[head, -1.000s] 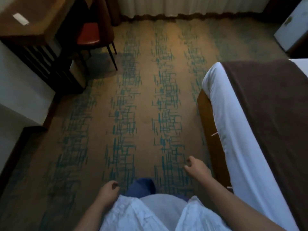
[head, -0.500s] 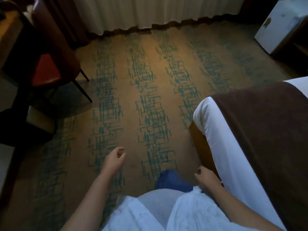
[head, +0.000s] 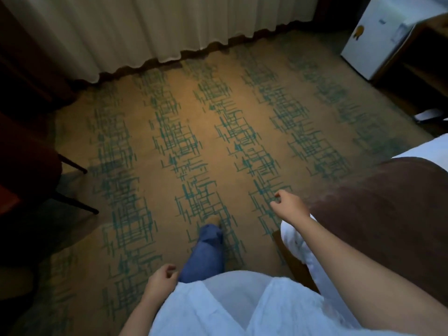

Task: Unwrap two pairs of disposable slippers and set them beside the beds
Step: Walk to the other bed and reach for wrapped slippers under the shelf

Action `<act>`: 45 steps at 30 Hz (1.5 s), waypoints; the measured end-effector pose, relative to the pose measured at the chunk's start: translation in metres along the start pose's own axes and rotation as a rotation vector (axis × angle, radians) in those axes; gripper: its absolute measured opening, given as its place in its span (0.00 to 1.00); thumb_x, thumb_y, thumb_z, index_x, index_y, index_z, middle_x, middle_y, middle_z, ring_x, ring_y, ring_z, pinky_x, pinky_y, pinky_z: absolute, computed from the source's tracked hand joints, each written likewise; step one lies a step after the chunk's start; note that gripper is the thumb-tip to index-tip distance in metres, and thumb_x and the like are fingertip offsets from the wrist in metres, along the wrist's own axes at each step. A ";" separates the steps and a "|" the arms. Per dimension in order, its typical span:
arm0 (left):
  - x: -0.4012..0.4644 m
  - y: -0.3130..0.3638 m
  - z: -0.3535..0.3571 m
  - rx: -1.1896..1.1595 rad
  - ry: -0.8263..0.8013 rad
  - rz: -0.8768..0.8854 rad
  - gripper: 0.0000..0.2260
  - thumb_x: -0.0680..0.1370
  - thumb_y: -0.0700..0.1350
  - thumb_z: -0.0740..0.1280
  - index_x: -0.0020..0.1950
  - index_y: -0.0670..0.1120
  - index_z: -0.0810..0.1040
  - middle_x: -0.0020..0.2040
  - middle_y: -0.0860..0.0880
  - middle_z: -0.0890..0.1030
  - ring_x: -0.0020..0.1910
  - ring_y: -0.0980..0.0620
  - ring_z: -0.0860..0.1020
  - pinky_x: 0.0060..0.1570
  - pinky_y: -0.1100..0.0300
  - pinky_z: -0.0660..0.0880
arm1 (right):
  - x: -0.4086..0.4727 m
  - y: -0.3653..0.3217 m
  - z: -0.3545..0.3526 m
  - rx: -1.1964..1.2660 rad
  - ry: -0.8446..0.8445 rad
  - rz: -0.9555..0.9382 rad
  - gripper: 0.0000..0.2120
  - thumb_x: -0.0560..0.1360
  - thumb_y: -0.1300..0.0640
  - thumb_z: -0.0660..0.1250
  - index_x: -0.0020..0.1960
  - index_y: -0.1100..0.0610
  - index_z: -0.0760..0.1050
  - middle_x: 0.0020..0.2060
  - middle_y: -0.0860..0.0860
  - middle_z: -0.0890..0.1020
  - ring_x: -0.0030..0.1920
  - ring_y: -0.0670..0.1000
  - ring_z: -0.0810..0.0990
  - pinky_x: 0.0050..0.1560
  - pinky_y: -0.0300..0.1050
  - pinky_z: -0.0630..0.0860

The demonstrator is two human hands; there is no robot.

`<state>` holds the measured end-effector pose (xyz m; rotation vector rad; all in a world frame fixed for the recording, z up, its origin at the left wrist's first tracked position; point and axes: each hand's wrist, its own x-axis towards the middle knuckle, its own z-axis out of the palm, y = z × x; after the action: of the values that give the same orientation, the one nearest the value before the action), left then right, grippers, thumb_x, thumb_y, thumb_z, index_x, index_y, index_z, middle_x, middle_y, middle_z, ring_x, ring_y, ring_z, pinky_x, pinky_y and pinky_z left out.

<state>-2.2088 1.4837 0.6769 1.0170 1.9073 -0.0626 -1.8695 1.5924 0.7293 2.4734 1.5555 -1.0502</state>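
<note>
The person stood on the patterned carpet (head: 169, 141) at the foot corner of the bed (head: 378, 219), which filled the lower right of the view with a brown runner (head: 388, 209) laid across white bedding (head: 298, 241).

The right hand (head: 289, 206) hung in the air just off the bed's corner, on the carpet side of it, its forearm crossing above the white bedding. Its grip was loosely curled, fingers bent inward with thumb and forefinger apart, and it held nothing. The left hand (head: 161, 282) hung low, well away from the bed and against the white shirt (head: 218, 309); its grip was likewise a loose half-curl around nothing.

One leg in blue jeans (head: 206, 253) stepped forward on the carpet, between the left hand and the bed.

Beyond the bed, pale curtains (head: 157, 27) fell nearly to the floor along the far wall. A small white fridge (head: 380, 37) stood in the far right corner, past the bed. On the side opposite the bed, dark chair legs (head: 72, 185) rested on the carpet.

No slippers, wrapped or unwrapped, showed anywhere in view, so where they were could not be told.
</note>
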 end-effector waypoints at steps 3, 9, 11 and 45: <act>0.067 0.078 -0.056 0.075 -0.005 0.096 0.14 0.76 0.41 0.62 0.61 0.40 0.75 0.55 0.40 0.81 0.46 0.45 0.79 0.44 0.57 0.73 | 0.038 -0.014 -0.010 -0.002 -0.046 0.088 0.20 0.77 0.50 0.59 0.67 0.56 0.68 0.64 0.56 0.75 0.62 0.57 0.74 0.52 0.46 0.70; 0.161 0.286 -0.134 0.271 -0.003 0.335 0.14 0.76 0.43 0.62 0.61 0.42 0.75 0.56 0.42 0.80 0.51 0.46 0.77 0.46 0.61 0.69 | 0.099 -0.027 -0.037 0.141 -0.088 0.320 0.12 0.75 0.51 0.60 0.55 0.55 0.71 0.60 0.56 0.78 0.58 0.57 0.77 0.50 0.45 0.73; 0.184 0.360 -0.141 0.310 -0.032 0.420 0.15 0.76 0.44 0.61 0.62 0.44 0.74 0.56 0.43 0.80 0.53 0.46 0.77 0.47 0.61 0.69 | 0.119 -0.027 -0.050 0.212 -0.094 0.394 0.13 0.75 0.50 0.60 0.56 0.55 0.72 0.60 0.56 0.78 0.58 0.57 0.77 0.51 0.44 0.72; 0.442 1.265 0.119 0.873 -0.323 0.793 0.14 0.77 0.43 0.62 0.62 0.43 0.74 0.52 0.39 0.82 0.51 0.43 0.79 0.43 0.61 0.68 | 0.653 0.198 -0.522 0.674 0.053 0.924 0.20 0.78 0.47 0.58 0.67 0.53 0.66 0.64 0.52 0.76 0.60 0.53 0.76 0.56 0.46 0.75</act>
<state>-1.3700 2.5348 0.7213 2.1275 1.0428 -0.5926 -1.2611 2.1990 0.7065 3.0393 -0.1168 -1.3999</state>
